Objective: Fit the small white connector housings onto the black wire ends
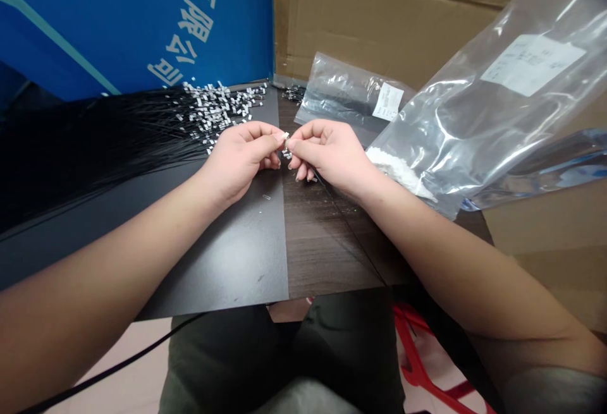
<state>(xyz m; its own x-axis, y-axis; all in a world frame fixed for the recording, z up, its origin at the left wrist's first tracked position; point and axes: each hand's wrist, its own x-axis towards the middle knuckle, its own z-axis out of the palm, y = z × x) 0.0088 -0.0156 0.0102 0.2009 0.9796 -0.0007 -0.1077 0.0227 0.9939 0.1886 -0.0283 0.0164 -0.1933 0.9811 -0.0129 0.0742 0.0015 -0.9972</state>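
Note:
Thumb and forefinger of my left hand (241, 156) pinch a tiny white plastic connector (285, 136) over the table. Right beside it, my right hand (334, 153) is closed in a pinch on a thin black wire (353, 232), which trails from under the palm towards the table's front edge. The fingertips of both hands nearly meet. Whether the wire's tip sits inside the connector is hidden by the fingers. A few more small white connectors (287, 155) show below and behind the fingertips.
A large bundle of black wires (95, 129) with white connector ends (213, 107) lies at the left. A clear bag (474, 123) holding white pieces (397, 170) stands right; a smaller labelled bag (339, 88) lies behind. Blue panel (133, 16) and cardboard box (370, 16) border the back.

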